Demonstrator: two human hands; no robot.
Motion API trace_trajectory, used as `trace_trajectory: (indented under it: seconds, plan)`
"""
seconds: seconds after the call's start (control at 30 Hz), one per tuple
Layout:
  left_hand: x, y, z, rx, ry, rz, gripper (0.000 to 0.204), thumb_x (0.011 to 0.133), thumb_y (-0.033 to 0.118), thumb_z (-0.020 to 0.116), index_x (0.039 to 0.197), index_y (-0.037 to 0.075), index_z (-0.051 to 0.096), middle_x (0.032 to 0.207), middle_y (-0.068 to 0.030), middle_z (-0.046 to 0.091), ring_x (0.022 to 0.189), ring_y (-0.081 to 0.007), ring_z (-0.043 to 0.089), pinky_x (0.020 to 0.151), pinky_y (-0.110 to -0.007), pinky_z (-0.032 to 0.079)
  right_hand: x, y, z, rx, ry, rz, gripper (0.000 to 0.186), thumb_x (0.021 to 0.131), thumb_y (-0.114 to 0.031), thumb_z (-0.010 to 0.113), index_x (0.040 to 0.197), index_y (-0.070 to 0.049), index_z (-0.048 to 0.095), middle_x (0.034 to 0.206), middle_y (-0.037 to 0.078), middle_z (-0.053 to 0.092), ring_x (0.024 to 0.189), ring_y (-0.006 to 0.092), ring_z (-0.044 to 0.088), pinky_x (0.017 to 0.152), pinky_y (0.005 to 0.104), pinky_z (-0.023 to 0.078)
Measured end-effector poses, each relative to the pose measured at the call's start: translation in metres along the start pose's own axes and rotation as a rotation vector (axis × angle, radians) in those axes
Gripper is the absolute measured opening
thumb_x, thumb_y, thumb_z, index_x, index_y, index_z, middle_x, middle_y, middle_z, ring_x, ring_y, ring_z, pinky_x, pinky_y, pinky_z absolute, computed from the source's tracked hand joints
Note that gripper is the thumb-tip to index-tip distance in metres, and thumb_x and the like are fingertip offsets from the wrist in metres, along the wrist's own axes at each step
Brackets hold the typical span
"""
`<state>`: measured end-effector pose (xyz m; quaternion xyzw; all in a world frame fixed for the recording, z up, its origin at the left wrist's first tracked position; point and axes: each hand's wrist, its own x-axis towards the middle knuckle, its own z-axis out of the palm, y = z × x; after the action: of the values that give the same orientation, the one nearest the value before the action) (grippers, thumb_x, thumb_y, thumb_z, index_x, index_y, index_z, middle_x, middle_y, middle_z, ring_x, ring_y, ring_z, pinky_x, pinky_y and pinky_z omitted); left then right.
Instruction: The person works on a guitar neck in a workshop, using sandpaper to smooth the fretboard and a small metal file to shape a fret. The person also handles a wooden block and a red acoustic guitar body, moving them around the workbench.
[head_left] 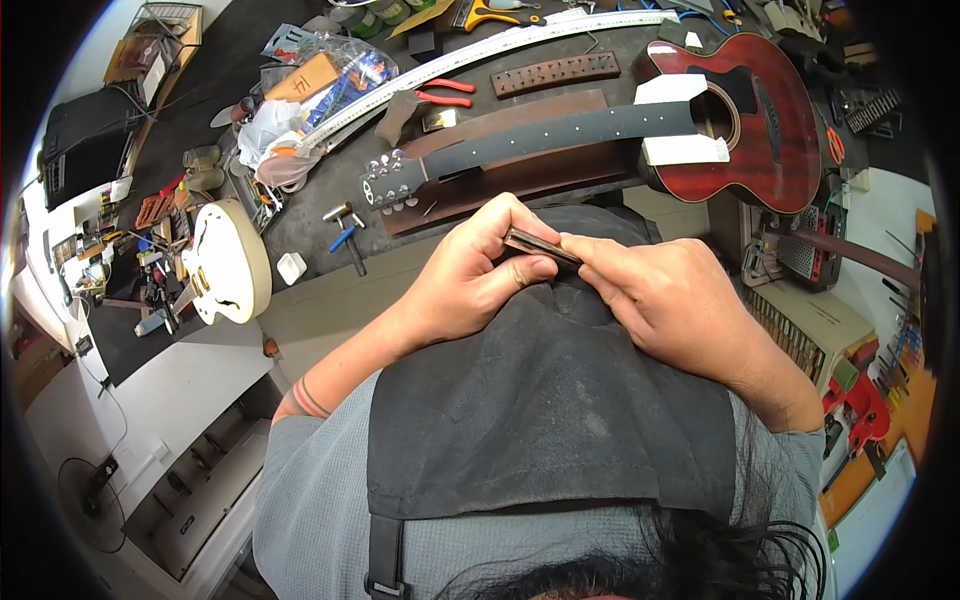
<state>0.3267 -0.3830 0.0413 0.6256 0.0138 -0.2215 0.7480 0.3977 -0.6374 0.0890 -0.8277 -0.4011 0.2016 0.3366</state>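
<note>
Close above my black apron, my two hands meet over a narrow, flat dark bar with a shiny edge; its exact kind is hard to make out. My left hand grips one end, thumb below and fingers curled behind. The fingers of my right hand are closed on the other end. Beyond them a dark red acoustic guitar lies on the bench. No strings show on its dark fretboard, and white sheets flank the fretboard's body end.
Red-handled pliers, a wooden block with rows of holes and a long ruler lie behind the neck. A hammer and a blue-handled tool sit left, near a small white cup and a cream guitar body.
</note>
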Motion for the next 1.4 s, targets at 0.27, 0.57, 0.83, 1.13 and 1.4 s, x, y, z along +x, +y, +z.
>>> trace_trajectory:
  seconds: [0.27, 0.57, 0.83, 1.13, 1.4]
  plan:
    - [0.002, -0.003, -0.003, -0.013, -0.027, 0.008, 0.026, 0.111, 0.006, 0.07, 0.132, 0.003, 0.055, 0.132, -0.0096, 0.064, 0.112, -0.0138, 0.07, 0.097, -0.031, 0.06, 0.001, 0.0, 0.001, 0.011, 0.032, -0.017, 0.037, 0.102, -0.011, 0.069, 0.138, -0.007, 0.071, 0.081, 0.016, 0.076, 0.072, 0.0366, 0.076, 0.061, 0.048, 0.058]
    - [0.004, 0.0, -0.002, -0.025, -0.034, 0.052, 0.018, 0.112, 0.0, 0.066, 0.127, 0.001, 0.055, 0.121, -0.006, 0.062, 0.113, -0.012, 0.07, 0.099, -0.031, 0.06, 0.002, -0.001, 0.001, 0.021, 0.031, 0.007, 0.041, 0.099, -0.008, 0.068, 0.14, -0.007, 0.07, 0.079, 0.016, 0.075, 0.072, 0.0369, 0.075, 0.061, 0.0482, 0.058]
    - [0.006, -0.003, 0.002, 0.045, -0.038, 0.036, 0.021, 0.113, 0.008, 0.067, 0.127, 0.002, 0.052, 0.127, -0.0103, 0.063, 0.118, -0.0145, 0.063, 0.104, -0.033, 0.054, 0.01, -0.006, -0.001, -0.061, 0.001, -0.016, 0.01, 0.098, -0.007, 0.067, 0.107, -0.003, 0.066, 0.073, 0.017, 0.071, 0.067, 0.039, 0.074, 0.059, 0.0491, 0.057]
    - [0.007, -0.001, 0.009, 0.079, -0.023, -0.027, 0.021, 0.114, 0.01, 0.066, 0.128, 0.0, 0.053, 0.123, -0.0095, 0.06, 0.11, -0.0143, 0.068, 0.093, -0.031, 0.06, 0.012, 0.001, 0.005, -0.104, -0.009, -0.056, 0.007, 0.096, -0.007, 0.067, 0.094, -0.004, 0.062, 0.068, 0.017, 0.068, 0.064, 0.0382, 0.073, 0.058, 0.0485, 0.057]
    - [0.005, -0.003, 0.005, 0.096, -0.022, 0.019, 0.019, 0.114, 0.01, 0.065, 0.127, 0.001, 0.053, 0.12, -0.0073, 0.059, 0.11, -0.0113, 0.066, 0.095, -0.03, 0.059, 0.006, 0.003, 0.0, -0.071, -0.034, -0.019, 0.006, 0.097, -0.007, 0.066, 0.101, -0.005, 0.062, 0.07, 0.016, 0.07, 0.066, 0.0383, 0.073, 0.058, 0.0496, 0.056]
